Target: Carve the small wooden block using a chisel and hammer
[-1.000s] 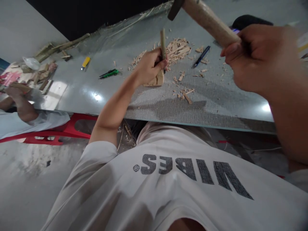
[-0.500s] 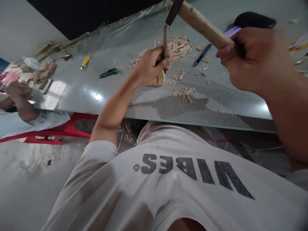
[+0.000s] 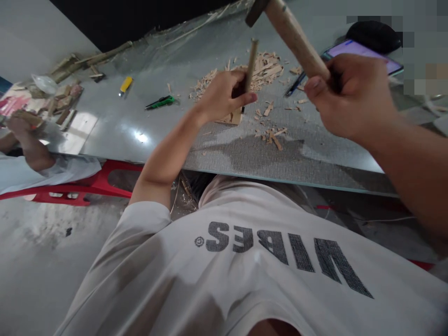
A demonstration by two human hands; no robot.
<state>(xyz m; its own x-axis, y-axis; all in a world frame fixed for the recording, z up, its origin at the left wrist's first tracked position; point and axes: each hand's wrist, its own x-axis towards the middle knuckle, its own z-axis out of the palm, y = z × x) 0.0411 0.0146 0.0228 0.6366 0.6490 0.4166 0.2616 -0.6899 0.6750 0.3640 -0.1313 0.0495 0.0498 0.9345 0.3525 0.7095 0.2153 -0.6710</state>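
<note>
My left hand [image 3: 227, 93] is closed around the wooden handle of a chisel [image 3: 252, 63], which stands nearly upright and leans a little right at its top. Under that hand lies a pale wood block [image 3: 231, 117], mostly covered by my fingers; the chisel's dark tip shows at the block's right edge. My right hand [image 3: 353, 93] grips the wooden handle of a hammer [image 3: 297, 39]. The hammer's dark head is just above the chisel's top, with a gap between them, and is partly cut off by the frame's upper edge.
Wood shavings [image 3: 269, 70] lie behind the block on the table [image 3: 119, 121]. A green cutter [image 3: 160, 102], a yellow cutter [image 3: 125, 86], a blue pen-like tool [image 3: 296, 85] and a phone [image 3: 345, 49] are around. At left, another person's hand [image 3: 21, 128] holds a wood piece.
The hammer has lifted away from the chisel's top as my right hand shifted left and down. The chisel's top has tilted to the right, and my left thumb has straightened somewhat.
</note>
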